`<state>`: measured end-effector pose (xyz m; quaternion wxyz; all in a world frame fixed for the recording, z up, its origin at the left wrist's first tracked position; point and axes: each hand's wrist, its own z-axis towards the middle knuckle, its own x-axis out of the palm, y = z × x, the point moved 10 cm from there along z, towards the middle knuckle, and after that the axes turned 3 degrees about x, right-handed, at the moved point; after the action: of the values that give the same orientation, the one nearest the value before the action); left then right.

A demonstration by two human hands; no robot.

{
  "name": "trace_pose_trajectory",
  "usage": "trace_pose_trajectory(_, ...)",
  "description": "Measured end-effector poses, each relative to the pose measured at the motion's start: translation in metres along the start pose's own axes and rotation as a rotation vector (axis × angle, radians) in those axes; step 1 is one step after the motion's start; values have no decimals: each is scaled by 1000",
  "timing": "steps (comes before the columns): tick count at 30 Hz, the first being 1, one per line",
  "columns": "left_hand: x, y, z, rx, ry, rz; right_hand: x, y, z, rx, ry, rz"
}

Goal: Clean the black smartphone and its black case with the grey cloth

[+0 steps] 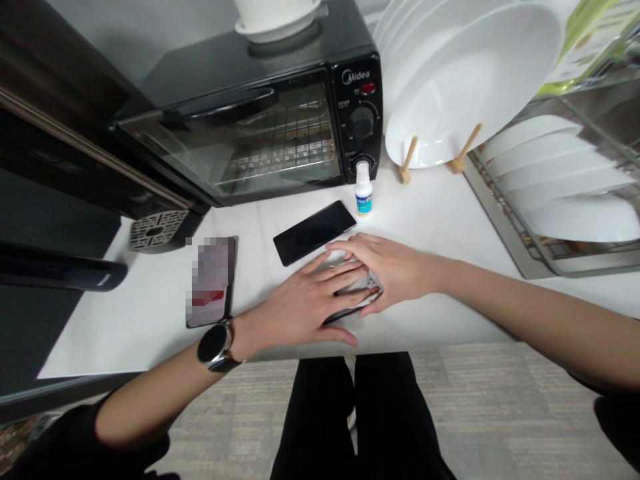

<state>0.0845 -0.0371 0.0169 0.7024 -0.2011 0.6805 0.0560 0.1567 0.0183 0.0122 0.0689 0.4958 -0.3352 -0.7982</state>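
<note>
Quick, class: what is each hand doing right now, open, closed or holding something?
Left hand: open, palm down, fingers spread over a flat phone-like item.
Right hand: partly curled around the item's right end; whether it grips cannot be told.

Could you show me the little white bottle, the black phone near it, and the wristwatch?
White bottle (364, 195), head view: its body.
Black phone (315, 233), head view: its screen.
Wristwatch (213, 343), head view: its face.

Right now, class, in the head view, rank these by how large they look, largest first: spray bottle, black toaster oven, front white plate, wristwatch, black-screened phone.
1. Black toaster oven
2. Front white plate
3. Black-screened phone

Unranked, below these: spray bottle and wristwatch; they look too close in size to separate.
</note>
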Motion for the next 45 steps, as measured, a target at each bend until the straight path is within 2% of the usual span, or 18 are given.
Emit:
trace_pose_trajectory(3, -1, -3, -24, -25, 28, 62, -1, 0, -1, 3, 0, -4)
trace_pose_trajectory(10, -11, -11, -100, -141, 54, 143, -1, -2, -2, 9, 9, 9)
trace_pose_trajectory(13, -14, -16, -115, -122, 67, 141, 0, -3, -2, 23, 21, 18)
trace_pose_trajectory(17, -12, -15, -105, -110, 60, 88, 0, -1, -2, 13, 27, 10)
trace_pose_trajectory(27, -6, -6, -30, -17, 90, 69, 0, 2, 0, -18, 45, 14)
trace_pose_trajectory(31, -4, -5, -1, 14, 65, 73, 0, 2, 0, -37, 26, 24)
trace_pose_trajectory(35, -2, -3, 17, 61, 40, 57, 0, 0, 0, -37, 1, 25)
trace_pose_trajectory(38, -3, 0, 15, 60, 42, 51, -2, -2, 0, -29, -9, 34)
trace_pose_trajectory(40, -4, 1, 4, 39, 57, 47, -2, -2, 0, -25, -8, 35)
trace_pose_trajectory(45, -5, -2, -47, -63, 88, 56, -4, -2, -1, -16, -11, 8)
